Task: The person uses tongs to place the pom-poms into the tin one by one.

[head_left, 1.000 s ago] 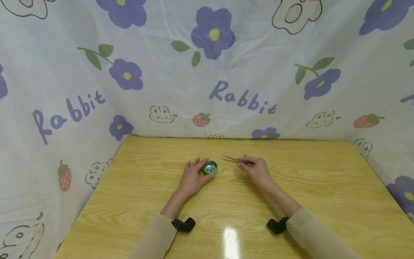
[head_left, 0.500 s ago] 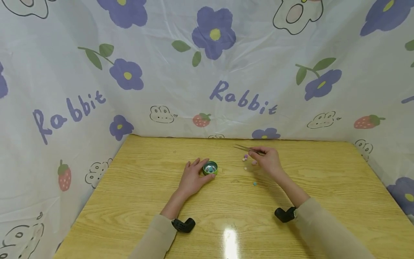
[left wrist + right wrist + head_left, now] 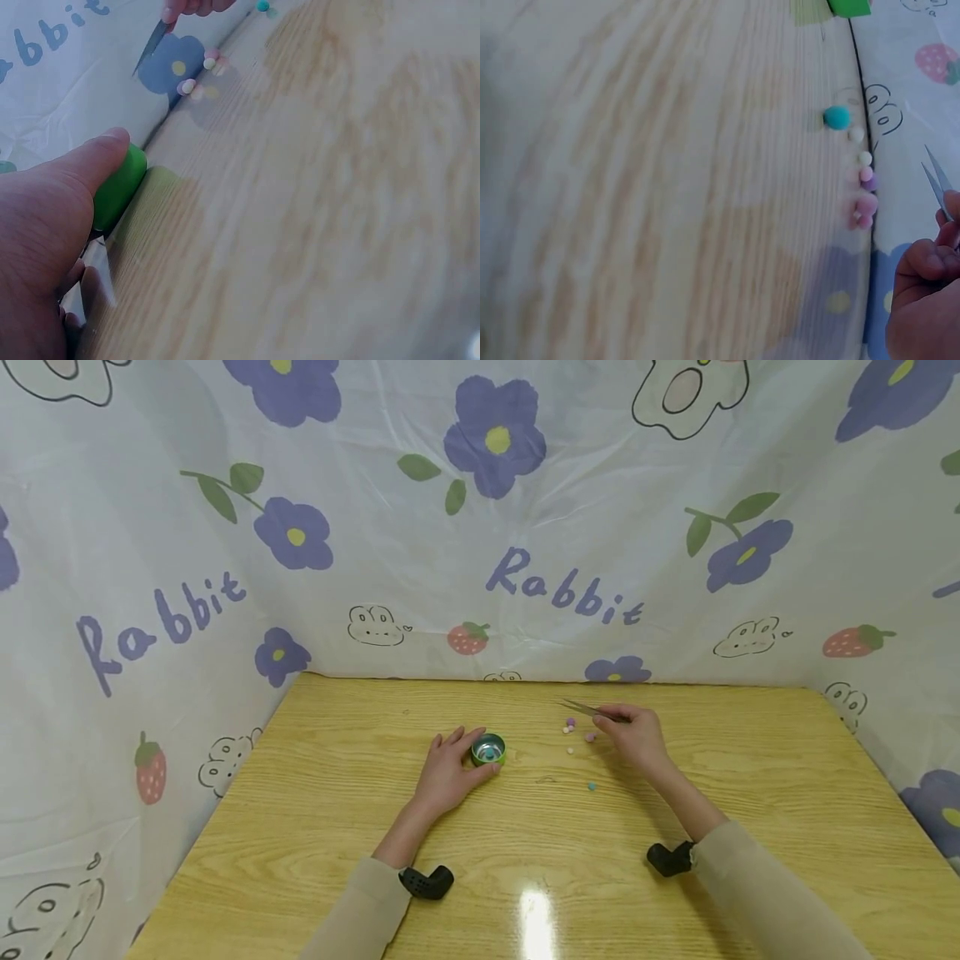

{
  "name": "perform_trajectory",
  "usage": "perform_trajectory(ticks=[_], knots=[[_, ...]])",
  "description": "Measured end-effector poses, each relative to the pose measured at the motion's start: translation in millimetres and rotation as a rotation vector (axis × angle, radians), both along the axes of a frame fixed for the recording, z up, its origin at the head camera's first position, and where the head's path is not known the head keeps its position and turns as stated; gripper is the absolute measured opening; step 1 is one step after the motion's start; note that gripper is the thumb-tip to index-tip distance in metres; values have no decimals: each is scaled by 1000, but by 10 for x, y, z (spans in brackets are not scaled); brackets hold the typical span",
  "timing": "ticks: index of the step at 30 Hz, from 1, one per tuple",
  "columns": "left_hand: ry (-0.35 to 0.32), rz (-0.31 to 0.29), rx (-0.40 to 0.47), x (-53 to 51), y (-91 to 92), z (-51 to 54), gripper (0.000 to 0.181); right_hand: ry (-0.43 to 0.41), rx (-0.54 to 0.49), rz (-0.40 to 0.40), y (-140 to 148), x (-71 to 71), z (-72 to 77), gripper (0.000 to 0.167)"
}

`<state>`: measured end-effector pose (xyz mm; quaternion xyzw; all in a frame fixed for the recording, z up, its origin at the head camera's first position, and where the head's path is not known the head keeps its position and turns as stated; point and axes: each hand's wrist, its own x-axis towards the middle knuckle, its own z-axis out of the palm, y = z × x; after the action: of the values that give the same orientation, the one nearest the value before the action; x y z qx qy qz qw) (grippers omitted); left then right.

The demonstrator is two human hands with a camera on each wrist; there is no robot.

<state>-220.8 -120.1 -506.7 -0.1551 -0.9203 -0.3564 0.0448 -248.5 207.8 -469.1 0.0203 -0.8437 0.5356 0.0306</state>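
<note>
The left hand [image 3: 447, 772] curved round the side of a green tin [image 3: 120, 193], thumb and fingers about its wall, at the middle of the desk [image 3: 337, 827]; a blue bit [image 3: 489, 752] lay inside it. The right hand [image 3: 633, 742] pinched metal tweezers [image 3: 588, 708], their tips apart above the desk, with nothing visible between them; below and to the near side lay a purple ball [image 3: 571, 722], a pink ball [image 3: 590, 737], a white ball [image 3: 570, 751] and a blue ball [image 3: 592, 786], with a few more small ones close by.

The balls were probably very light and soft, liable to roll or spring away if nipped off-centre, so best taken gently across the widest part; the tweezers looked thin and springy, best held partway along the arms; the tin seemed light and smooth, apt to slide unless steadied low on its wall.
</note>
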Motion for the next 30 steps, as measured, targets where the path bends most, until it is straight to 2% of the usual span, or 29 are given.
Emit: perform_trajectory(ticks=[11,21,30], knots=[[-30,9,-4,-5,-4,-9,70,-5,46,-2,145,10,-128,38],[1,2,4,5,4,2,69,-19,62,-23,171,15,-172,34],[-1,3,3,11,5,6,69,-48,86,-12,196,18,-201,36]])
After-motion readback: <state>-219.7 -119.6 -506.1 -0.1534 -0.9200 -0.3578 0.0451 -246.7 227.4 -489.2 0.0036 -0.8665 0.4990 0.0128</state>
